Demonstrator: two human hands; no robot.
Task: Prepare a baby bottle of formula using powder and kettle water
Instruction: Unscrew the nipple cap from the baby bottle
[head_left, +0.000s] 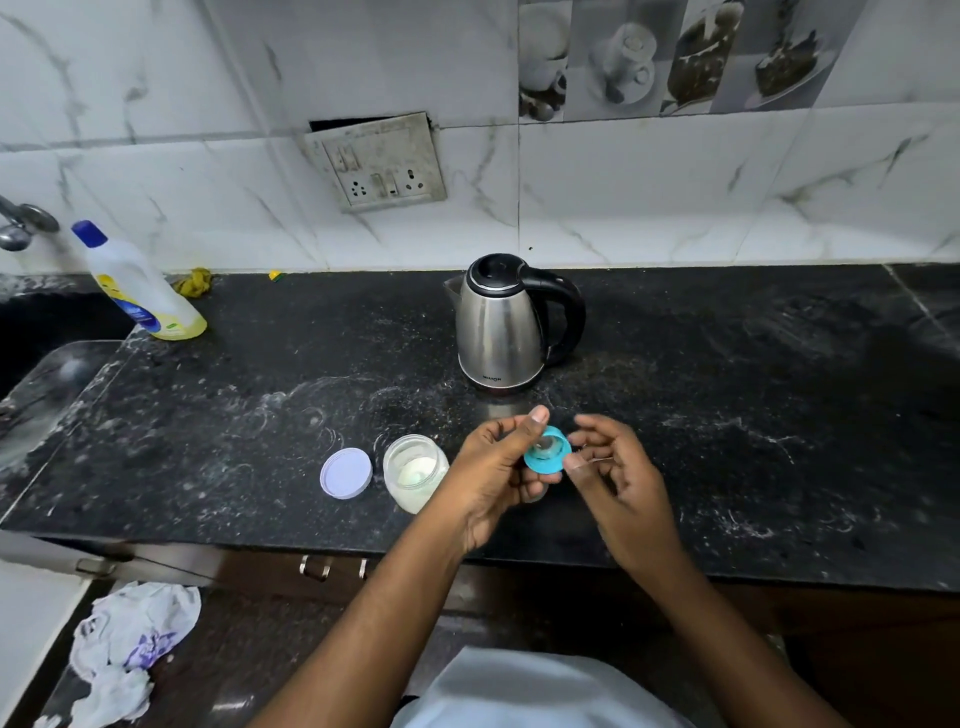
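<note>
My left hand grips a baby bottle over the black counter, and its fingers hide the bottle's body. Only the bottle's teal screw ring with the teat shows, tilted toward me. My right hand is just right of the ring with loosely curled fingers. Its thumb tip touches the ring's edge. An open glass jar of white powder stands left of my left hand, with its pale lid lying flat beside it. A steel kettle with a black handle stands behind my hands with its lid down.
A yellow dish-soap bottle leans at the counter's back left near a tap and a dark sink. A wall socket plate hangs above the kettle. Crumpled cloth lies on the floor below the counter's front edge.
</note>
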